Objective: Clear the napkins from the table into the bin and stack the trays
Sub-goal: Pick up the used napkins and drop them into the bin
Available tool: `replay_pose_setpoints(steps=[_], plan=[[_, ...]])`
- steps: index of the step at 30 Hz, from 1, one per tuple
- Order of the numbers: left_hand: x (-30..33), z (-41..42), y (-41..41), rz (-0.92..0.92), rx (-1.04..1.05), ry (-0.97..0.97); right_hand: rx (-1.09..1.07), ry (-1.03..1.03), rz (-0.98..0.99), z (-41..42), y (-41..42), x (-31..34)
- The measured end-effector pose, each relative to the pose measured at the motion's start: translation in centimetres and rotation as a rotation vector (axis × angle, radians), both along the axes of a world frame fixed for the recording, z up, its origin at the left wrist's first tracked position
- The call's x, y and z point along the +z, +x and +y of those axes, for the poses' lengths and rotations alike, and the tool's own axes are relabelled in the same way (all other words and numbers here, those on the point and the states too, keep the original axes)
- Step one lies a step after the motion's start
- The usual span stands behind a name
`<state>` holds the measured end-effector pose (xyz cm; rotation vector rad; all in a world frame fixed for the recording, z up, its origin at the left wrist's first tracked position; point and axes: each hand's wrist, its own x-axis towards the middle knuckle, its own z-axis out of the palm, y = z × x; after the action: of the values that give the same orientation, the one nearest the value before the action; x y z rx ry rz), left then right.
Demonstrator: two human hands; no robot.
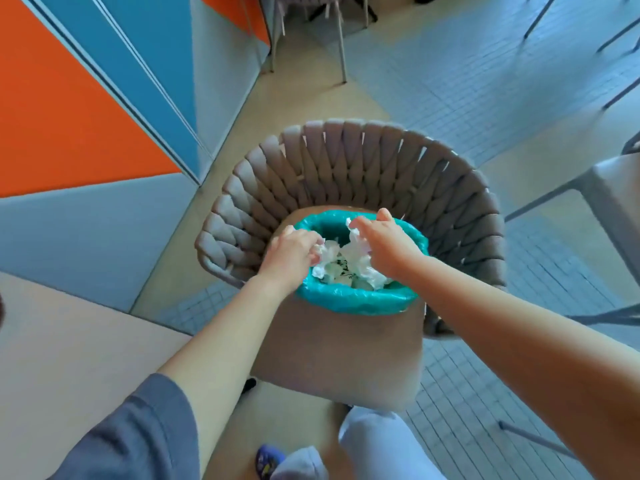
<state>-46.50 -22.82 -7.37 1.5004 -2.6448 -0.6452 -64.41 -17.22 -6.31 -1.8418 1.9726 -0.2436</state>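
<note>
A small bin lined with a teal bag [360,301] stands on the seat of a woven grey chair [346,161]. Crumpled white napkins [349,268] fill its inside. My left hand [294,249] reaches over the bin's left rim, its fingers closed on a crumpled napkin. Over the right rim, my right hand [389,244] pinches another white napkin that hangs down into the bin. No trays are in view.
A beige table corner [69,358] lies at the lower left. An orange, blue and grey wall [86,116] runs along the left. Metal chair and table legs [554,199] stand at the right and at the back. My legs and a shoe [268,460] are below.
</note>
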Motion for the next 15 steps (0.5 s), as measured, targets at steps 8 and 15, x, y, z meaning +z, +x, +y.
replay_pose_setpoints(steps=[8,15], plan=[[-6.2,-0.2,-4.3,0.064,0.087,0.182,0.024,0.220,0.006,1.6,-3.5,-8.1],[-10.4,0.2,-5.1,-0.161,-0.034,0.523,0.059,0.481,0.039,1.4,-3.7,-12.2]])
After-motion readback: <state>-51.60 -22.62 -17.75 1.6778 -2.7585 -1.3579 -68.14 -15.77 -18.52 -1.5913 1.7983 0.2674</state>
